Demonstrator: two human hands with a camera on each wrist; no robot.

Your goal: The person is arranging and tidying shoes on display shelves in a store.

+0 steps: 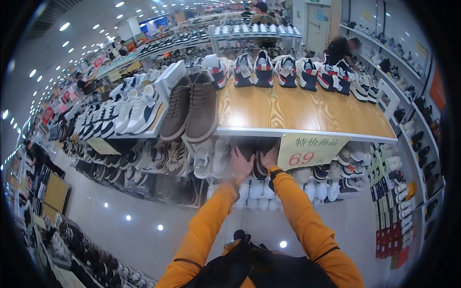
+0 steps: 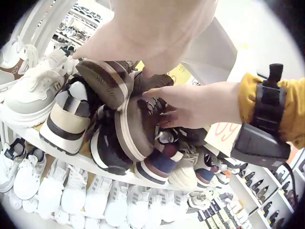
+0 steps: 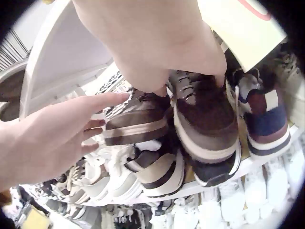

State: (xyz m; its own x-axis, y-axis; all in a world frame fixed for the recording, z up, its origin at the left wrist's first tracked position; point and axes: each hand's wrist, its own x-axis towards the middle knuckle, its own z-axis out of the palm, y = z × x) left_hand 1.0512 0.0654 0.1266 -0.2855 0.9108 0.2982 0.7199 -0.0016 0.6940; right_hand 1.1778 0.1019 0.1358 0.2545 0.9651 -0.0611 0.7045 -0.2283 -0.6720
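Both hands reach under the wooden display top onto a pair of brown lace-up shoes. My left hand (image 1: 242,163) straddles the left brown shoe (image 3: 136,126), fingers along its outer side; it tilts, showing part of its sole in the left wrist view. My right hand (image 2: 198,102) grips the right brown shoe (image 2: 136,129) around its laces and opening. That shoe overlaps a black shoe with a white sole (image 2: 107,150). Below the left shoe is a beige-and-black sneaker (image 3: 159,174). In the head view, the hands and shelf edge hide much of the pair.
A yellow price sign (image 1: 312,151) hangs close to the right hand. Larger brown shoes (image 1: 201,105) stand on the left of the wooden top (image 1: 288,108), with several sneakers (image 1: 263,69) along its back. White sneakers (image 2: 116,205) line the shelf below.
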